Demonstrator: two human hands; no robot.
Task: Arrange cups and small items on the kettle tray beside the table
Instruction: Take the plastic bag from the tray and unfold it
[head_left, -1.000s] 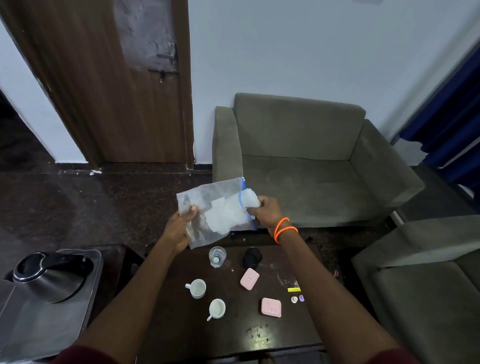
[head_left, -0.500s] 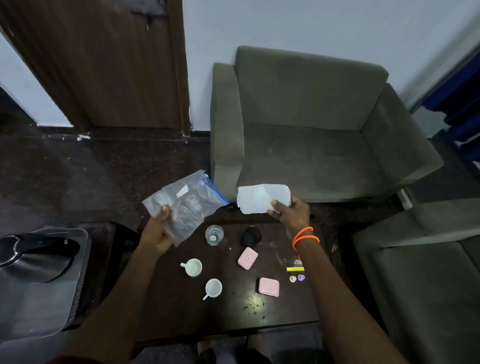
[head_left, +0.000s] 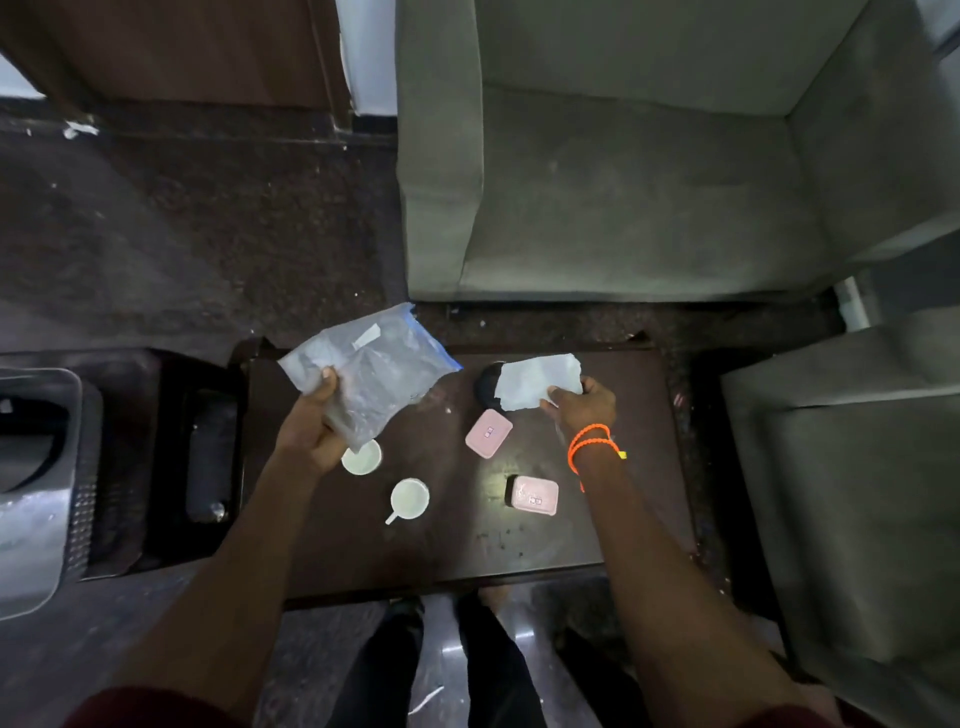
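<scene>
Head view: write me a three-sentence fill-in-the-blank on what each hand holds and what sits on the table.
The left hand holds a clear plastic ____.
The right hand pinches a white ____.
Two white cups and ____ pink cases rest on the dark table.
Missing words: bag; paper; two.

I can read no text from here. The two flat pink rectangular cases (head_left: 489, 433) (head_left: 534, 495) on the dark wooden worktop (head_left: 623, 519) each carry a small dark mark, too blurred to make out.
</scene>
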